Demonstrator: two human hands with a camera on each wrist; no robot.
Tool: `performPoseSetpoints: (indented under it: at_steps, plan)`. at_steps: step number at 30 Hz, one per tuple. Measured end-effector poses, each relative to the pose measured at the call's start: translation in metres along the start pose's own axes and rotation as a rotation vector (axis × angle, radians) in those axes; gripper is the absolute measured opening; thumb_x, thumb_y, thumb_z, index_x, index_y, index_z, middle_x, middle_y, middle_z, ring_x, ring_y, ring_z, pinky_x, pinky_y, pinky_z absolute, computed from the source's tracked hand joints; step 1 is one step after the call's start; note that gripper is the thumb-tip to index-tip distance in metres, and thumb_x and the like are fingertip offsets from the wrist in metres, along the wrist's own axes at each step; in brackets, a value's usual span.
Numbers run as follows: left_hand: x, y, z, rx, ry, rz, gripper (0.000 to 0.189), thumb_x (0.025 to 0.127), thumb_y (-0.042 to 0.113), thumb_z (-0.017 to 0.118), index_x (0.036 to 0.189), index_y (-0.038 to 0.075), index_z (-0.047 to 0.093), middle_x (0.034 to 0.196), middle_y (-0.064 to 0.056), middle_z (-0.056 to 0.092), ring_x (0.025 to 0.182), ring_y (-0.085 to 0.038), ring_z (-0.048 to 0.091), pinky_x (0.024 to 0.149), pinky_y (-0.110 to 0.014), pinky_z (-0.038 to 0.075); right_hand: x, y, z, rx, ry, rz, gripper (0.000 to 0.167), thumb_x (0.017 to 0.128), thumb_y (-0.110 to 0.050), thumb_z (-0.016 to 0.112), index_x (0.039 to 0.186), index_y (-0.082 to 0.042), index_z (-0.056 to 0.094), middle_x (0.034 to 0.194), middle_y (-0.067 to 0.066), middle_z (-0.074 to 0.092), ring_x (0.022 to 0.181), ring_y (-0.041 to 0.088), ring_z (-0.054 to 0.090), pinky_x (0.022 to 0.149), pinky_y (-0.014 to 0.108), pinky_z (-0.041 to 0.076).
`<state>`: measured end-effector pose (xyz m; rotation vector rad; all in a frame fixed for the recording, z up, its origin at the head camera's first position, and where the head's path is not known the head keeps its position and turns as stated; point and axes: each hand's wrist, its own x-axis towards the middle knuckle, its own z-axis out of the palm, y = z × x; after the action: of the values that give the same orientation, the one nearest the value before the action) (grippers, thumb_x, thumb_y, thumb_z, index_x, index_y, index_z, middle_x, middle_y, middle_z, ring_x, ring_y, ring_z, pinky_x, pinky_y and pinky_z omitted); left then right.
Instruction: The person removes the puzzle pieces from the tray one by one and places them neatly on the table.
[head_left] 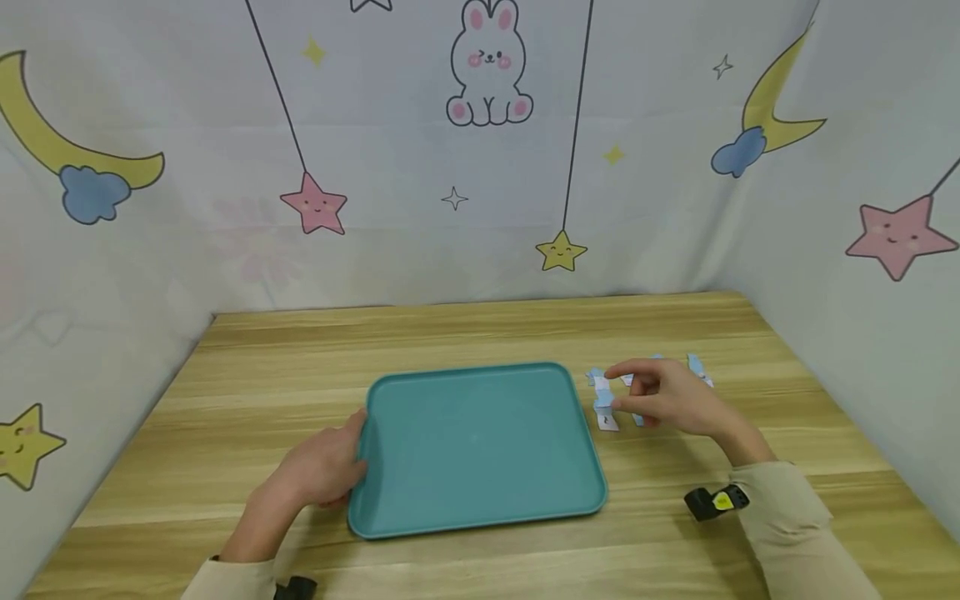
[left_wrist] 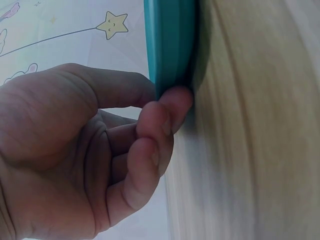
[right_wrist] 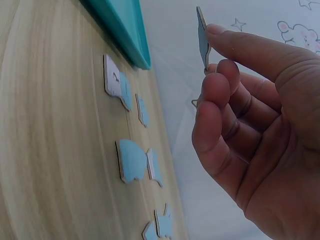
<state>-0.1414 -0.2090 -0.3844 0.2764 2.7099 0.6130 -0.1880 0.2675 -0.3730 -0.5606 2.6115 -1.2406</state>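
A teal rectangular tray (head_left: 480, 454) lies on the wooden table. My left hand (head_left: 322, 467) grips its left rim; the left wrist view shows the thumb on one side of the tray's edge (left_wrist: 172, 45) and the fingertips curled under the other. My right hand (head_left: 671, 396) is raised just right of the tray, over some loose pieces. Between thumb and fingertips it pinches a thin, flat puzzle piece (right_wrist: 203, 42), seen nearly edge-on. Below lie a white-and-blue puzzle piece (right_wrist: 114, 80) with a dark mark and a plain light-blue piece (right_wrist: 132, 160). The hand partly covers these in the head view.
Several more puzzle pieces lie farther right on the table (head_left: 465, 333), one blue-and-white piece (head_left: 697, 367) among them. A white printed cloth (head_left: 390, 167) hangs behind and at both sides. Black straps with small devices (head_left: 716, 502) sit at the wrists.
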Motion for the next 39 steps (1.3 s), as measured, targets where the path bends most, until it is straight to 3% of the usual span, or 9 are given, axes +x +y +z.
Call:
performPoseSetpoints:
  at_steps: [7, 16, 28, 39]
  plan:
    - [-0.001, 0.001, -0.001, 0.004, -0.006, -0.008, 0.074, 0.099, 0.005, 0.054, 0.161, -0.015, 0.019, 0.054, -0.005, 0.058, 0.042, -0.014, 0.052, 0.049, -0.028, 0.039, -0.010, 0.006, -0.010, 0.002, 0.024, -0.005, 0.046, 0.095, -0.015, 0.078, 0.134, 0.005, 0.065, 0.075, 0.014, 0.064, 0.052, 0.014, 0.056, 0.052, 0.030, 0.050]
    - [-0.001, 0.000, -0.001, 0.003, -0.005, -0.001, 0.074, 0.098, 0.004, 0.054, 0.160, -0.015, 0.020, 0.054, -0.005, 0.058, 0.042, -0.015, 0.053, 0.049, -0.029, 0.040, -0.021, 0.017, -0.021, -0.010, 0.085, 0.054, 0.044, 0.093, -0.018, 0.080, 0.131, 0.001, 0.068, 0.075, 0.007, 0.062, 0.053, 0.012, 0.055, 0.053, 0.031, 0.049]
    - [0.000, 0.000, -0.001, 0.008, 0.000, 0.000, 0.075, 0.098, 0.005, 0.055, 0.161, -0.015, 0.020, 0.053, -0.004, 0.058, 0.042, -0.014, 0.054, 0.050, -0.029, 0.042, -0.032, 0.027, -0.034, 0.026, 0.083, 0.053, 0.046, 0.096, -0.014, 0.077, 0.134, 0.006, 0.064, 0.076, 0.013, 0.064, 0.056, 0.012, 0.054, 0.054, 0.034, 0.052]
    - [-0.001, 0.001, -0.001, -0.003, -0.001, -0.003, 0.075, 0.097, 0.004, 0.053, 0.161, -0.015, 0.019, 0.052, -0.005, 0.058, 0.041, -0.014, 0.052, 0.048, -0.029, 0.040, -0.036, 0.033, -0.040, 0.031, 0.085, 0.065, 0.045, 0.096, -0.013, 0.076, 0.134, 0.006, 0.063, 0.075, 0.011, 0.065, 0.056, 0.013, 0.056, 0.054, 0.033, 0.052]
